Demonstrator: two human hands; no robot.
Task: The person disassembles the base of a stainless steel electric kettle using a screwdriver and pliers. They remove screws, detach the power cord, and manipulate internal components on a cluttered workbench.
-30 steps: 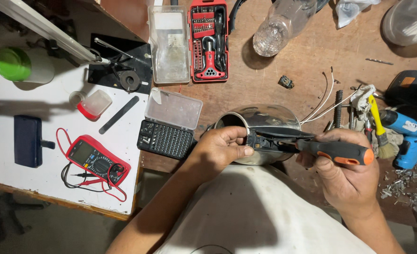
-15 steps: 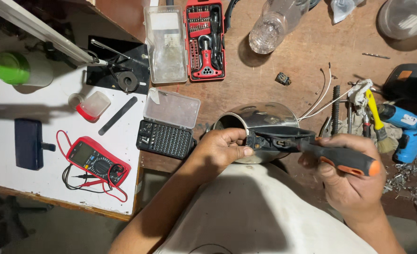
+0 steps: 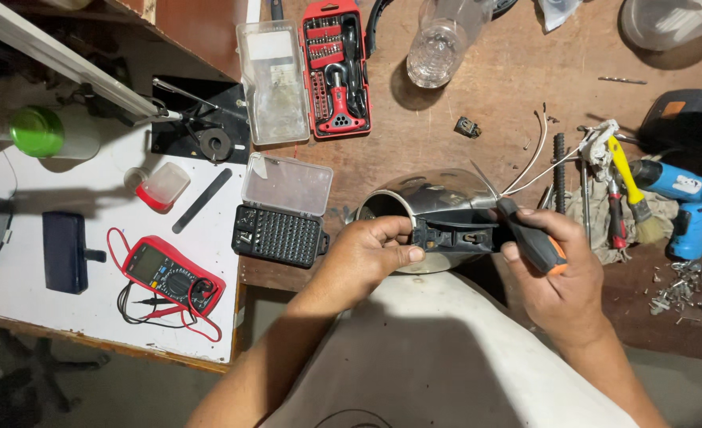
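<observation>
Cluttered wooden table (image 3: 478, 103), steel kettle (image 3: 426, 208) at its near edge. Left hand (image 3: 371, 252) fingers clamped on black handle (image 3: 454, 235); right hand (image 3: 557, 273) fingers wrapped around screwdriver (image 3: 531, 242). Best kept square, kettle braced firmly.

The kettle body (image 3: 430, 208) is glossy polished metal with a matt black plastic handle (image 3: 454, 235). The screwdriver (image 3: 531, 236) grip is black-and-orange rubbery plastic. The surface (image 3: 478, 87) is worn, matt brown wood.
</observation>
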